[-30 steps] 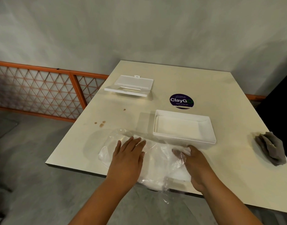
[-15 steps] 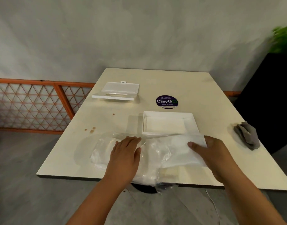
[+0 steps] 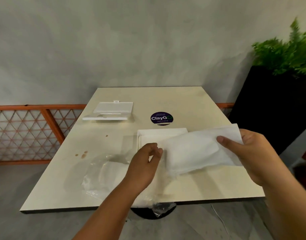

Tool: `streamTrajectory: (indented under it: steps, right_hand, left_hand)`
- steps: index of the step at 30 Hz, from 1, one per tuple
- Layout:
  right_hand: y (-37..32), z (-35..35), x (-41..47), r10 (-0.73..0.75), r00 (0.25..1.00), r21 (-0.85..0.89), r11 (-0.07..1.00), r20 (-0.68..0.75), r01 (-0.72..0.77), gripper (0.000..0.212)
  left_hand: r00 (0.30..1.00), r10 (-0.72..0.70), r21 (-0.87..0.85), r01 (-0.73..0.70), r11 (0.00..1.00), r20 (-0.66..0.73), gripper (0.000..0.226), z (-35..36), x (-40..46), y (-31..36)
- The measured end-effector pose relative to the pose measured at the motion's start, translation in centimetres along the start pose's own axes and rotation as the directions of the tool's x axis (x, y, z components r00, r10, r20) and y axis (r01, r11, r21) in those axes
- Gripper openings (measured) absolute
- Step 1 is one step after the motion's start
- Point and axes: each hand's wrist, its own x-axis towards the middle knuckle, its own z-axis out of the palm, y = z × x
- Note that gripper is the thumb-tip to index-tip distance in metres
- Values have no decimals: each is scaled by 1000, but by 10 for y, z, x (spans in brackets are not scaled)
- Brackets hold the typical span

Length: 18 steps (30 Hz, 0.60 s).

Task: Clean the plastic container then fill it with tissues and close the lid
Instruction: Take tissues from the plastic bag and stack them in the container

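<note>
Since a moment ago the stack of tissues (image 3: 197, 151) has come up out of its clear plastic wrapper (image 3: 103, 174) and off the table; it now hangs in the air just in front of the open container (image 3: 159, 134), hiding that box's near right part. The right hand (image 3: 254, 156) grips the stack at its right end, thumb on top and fingers curled underneath. The left hand (image 3: 145, 163) has left the wrapper and sits at the stack's left edge with thumb and fingertips drawn together; the blur makes it hard to say whether it pinches the tissue or only nears it.

The stack should be very light and soft, and it already sags between the two hands, so it is best held at both short ends and kept level, or the loose sheets may fan out or slide. It looks like a thick white folded pad, slightly rumpled, with layered edges showing along its lower side.

The container is a shallow white rectangular tray, flat on the table (image 3: 218, 184) and seemingly bare inside. Its lid (image 3: 112, 110) lies well apart at the far left of the table, beyond a round purple sticker (image 3: 161, 118). A few brown spots (image 3: 83, 154) mark the tabletop left of the wrapper, and a green plant (image 3: 291, 51) in a dark planter stands at the right.
</note>
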Motion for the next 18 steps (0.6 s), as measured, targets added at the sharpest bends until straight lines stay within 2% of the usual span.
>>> streamTrajectory:
  steps: [4, 7, 12, 15, 18]
  right_hand:
    - [-2, 3, 16, 16, 1000, 107, 994, 8, -17, 10]
    - [6, 11, 35, 54, 999, 158, 986, 4, -54, 24]
    - [22, 35, 67, 82, 991, 294, 949, 104, -110, 15]
    - [33, 47, 85, 103, 981, 305, 940, 164, -150, 10]
    - [45, 56, 97, 135, 980, 248, 954, 147, -169, 5]
  left_hand:
    - [976, -189, -302, 212, 929, 106, 40, 7, 19, 16]
    - [964, -243, -444, 267, 855, 110, 29, 7, 34, 27]
    - [964, -261, -458, 215, 862, -40, 14, 2, 63, 22]
    - [944, -297, -421, 213, 882, -144, 15, -5, 81, 11]
    - [931, -287, -314, 209, 926, -226, 3, -12, 90, 2]
